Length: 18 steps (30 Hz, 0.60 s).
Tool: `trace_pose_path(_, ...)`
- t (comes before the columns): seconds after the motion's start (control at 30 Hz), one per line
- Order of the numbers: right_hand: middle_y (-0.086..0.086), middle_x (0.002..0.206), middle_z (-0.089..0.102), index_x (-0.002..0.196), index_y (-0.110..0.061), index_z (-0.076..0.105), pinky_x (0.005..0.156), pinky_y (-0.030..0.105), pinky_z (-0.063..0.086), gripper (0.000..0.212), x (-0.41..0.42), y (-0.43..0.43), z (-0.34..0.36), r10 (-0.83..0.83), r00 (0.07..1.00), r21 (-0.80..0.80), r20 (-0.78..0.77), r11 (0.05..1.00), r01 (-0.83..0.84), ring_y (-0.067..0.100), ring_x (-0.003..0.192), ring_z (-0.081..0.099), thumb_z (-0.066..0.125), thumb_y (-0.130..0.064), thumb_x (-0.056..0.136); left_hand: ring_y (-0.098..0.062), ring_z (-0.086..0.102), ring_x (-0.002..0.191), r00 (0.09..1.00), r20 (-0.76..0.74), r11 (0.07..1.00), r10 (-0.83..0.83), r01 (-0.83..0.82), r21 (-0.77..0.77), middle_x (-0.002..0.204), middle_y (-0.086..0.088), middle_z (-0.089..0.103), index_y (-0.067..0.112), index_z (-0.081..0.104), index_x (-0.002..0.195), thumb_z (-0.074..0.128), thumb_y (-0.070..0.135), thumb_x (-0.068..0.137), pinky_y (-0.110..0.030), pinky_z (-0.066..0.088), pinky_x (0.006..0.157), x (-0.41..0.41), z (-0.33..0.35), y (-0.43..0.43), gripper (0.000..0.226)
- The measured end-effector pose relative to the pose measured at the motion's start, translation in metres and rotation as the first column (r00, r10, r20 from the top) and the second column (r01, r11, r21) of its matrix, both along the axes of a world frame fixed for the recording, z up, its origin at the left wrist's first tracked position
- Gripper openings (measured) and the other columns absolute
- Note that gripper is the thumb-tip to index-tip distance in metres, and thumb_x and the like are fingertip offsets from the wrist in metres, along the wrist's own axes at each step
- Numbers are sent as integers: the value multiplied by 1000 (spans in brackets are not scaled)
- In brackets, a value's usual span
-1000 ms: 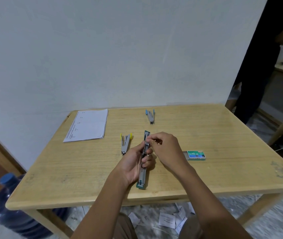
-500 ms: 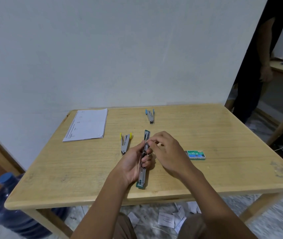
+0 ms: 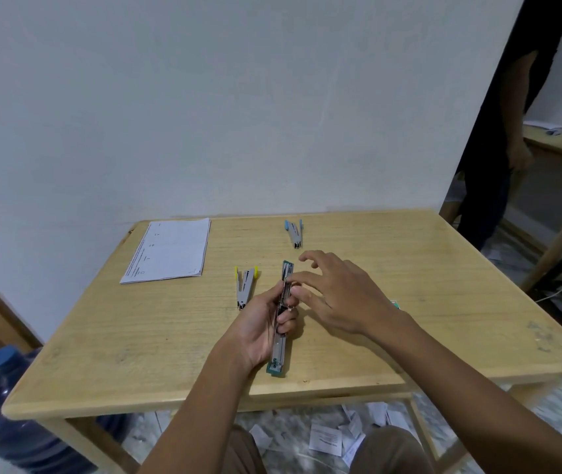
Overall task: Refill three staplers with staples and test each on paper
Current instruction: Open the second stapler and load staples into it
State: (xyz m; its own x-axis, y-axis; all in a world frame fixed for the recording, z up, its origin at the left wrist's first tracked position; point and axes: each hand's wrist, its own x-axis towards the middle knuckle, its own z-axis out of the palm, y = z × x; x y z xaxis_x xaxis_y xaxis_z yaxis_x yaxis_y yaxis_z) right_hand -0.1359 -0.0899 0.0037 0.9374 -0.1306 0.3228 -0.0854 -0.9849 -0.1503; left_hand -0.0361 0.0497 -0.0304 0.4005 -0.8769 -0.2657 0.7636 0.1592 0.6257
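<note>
One wooden table [image 3: 358, 340] fills the middle of the frame. Toward its upper left lies a stack of paper [image 3: 170, 251]. At centre, a long green stapler [image 3: 281, 336], opened out flat, rests on the table with the left hand [image 3: 259, 330] wrapped around its middle. The right hand [image 3: 344, 295] hovers over its far end, fingers spread, holding nothing. A yellow-tipped stapler [image 3: 244, 285] lies just left; a blue-tipped stapler [image 3: 295, 232] lies above.

The small green cardboard staple box [image 3: 396, 304] shows only a corner behind the right hand [image 3: 344, 295]; its label is hidden.
</note>
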Motion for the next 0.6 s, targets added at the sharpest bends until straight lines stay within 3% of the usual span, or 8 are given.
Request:
trace_pose_path(0.2,-3,146,45,129,-34,60,93,41,42,52,6,2,-2,-47,999,-63,18,997,48,18,124,49,25,-57,97,-7,35,42,999,-42,1000,-6,6,-7,69,0,46,9,58,92,43,29,103,-18,29,38,-2,4,0,27)
trace_pose_path(0.37,-6,146,43,134,-36,57,96,41,41,47,9,-2,-4,-100,995,-1,19,995,100,16,125,46,29,-53,100,-7,34,41,999,-41,1000,3,-3,-12,68,-1,45,10,61,94,43,27,103,-18,28,38,-4,5,1,27)
trace_pose_path(0.47,-13,133,51,127,-35,61,93,37,47,40,5,2,-6,-84,992,211,92,976,63,9,117,52,37,-52,100,-7,35,41,1000,-20,1000,13,-14,-8,68,0,45,9,62,96,41,28,103,-18,27,38,-3,3,0,29)
trace_pose_path(0.53,-21,117,56,114,-36,64,87,37,53,34,-2,7,-8,-36,987,427,156,904,-34,3,105,58,44,-56,96,-7,35,41,1000,6,1000,11,-11,7,66,0,45,8,60,97,41,29,104,-18,28,38,-2,1,0,29)
trace_pose_path(0.6,-20,105,60,102,-35,67,84,37,54,25,-11,14,-13,21,977,532,212,836,-134,5,98,62,57,-54,91,-8,37,41,1000,14,1000,6,-6,29,60,-1,47,5,57,101,41,31,104,-19,32,39,0,-2,0,31)
